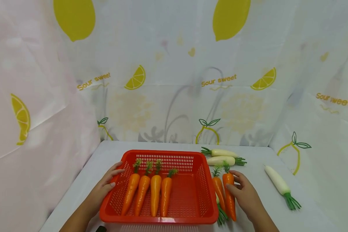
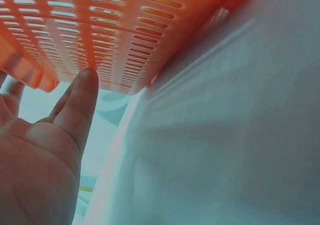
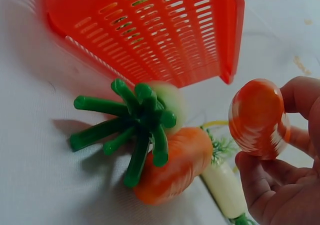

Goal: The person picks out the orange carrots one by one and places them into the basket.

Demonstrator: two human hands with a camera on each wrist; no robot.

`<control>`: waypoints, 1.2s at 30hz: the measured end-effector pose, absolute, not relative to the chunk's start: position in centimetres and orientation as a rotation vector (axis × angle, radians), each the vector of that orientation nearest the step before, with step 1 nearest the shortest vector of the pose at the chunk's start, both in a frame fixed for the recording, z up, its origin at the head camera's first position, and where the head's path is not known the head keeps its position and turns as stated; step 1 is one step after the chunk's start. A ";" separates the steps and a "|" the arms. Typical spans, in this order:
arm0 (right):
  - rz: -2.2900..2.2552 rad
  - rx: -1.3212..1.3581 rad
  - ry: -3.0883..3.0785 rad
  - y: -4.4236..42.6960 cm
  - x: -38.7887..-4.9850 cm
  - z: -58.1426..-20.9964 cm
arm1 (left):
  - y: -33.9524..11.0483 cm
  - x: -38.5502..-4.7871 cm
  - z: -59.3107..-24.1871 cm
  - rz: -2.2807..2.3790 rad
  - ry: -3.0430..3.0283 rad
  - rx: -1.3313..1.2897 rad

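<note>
A red plastic basket [image 1: 159, 219] with slotted walls holds several orange carrots [image 1: 143, 190] with feathery green tops, lying side by side. My left hand [image 1: 104, 183] rests at its left rim, fingers fairly straight; in the left wrist view the thumb [image 2: 82, 102] touches the slotted wall. To the right of the basket, my right hand [image 1: 247, 193] pinches a carrot [image 3: 257, 117] between thumb and fingers. Another carrot [image 3: 177, 165] lies between that one and the basket, and beside it is a white radish whose green stalks [image 3: 145, 122] point toward the wrist camera.
Two white radishes [image 1: 221, 160] lie beyond the held carrot on the white table [image 1: 278, 219]. A further white radish [image 1: 277, 180] lies apart at the right. A small dark object [image 1: 101, 229] shows at the bottom edge. Lemon-printed curtains [image 1: 174, 106] enclose the back and sides.
</note>
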State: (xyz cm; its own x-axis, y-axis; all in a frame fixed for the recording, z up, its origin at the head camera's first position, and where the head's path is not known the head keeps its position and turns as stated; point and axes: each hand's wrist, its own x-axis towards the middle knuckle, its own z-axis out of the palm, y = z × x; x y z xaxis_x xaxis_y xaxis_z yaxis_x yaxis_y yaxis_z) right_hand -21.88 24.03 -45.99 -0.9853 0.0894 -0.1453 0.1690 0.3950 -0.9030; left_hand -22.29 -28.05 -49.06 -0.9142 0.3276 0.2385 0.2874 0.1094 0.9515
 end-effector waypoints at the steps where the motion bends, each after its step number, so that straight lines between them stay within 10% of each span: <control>1: -1.676 0.234 2.563 24.0 -21.9 -45.9 | -28.0 -22.3 -49.1 1.973 2.317 0.645; 36: -1.847 0.046 2.425 21.9 -22.0 -43.0 | -27.9 -22.1 -48.8 1.948 2.358 0.665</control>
State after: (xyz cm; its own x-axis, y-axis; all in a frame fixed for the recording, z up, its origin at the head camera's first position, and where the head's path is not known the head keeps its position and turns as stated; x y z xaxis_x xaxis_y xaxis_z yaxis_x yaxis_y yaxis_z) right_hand -22.01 21.87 -43.01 -0.9953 -0.0321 -0.0917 0.0798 0.2671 -0.9604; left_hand -22.06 -27.88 -48.80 -0.9097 0.3270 0.2560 0.3131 0.1350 0.9401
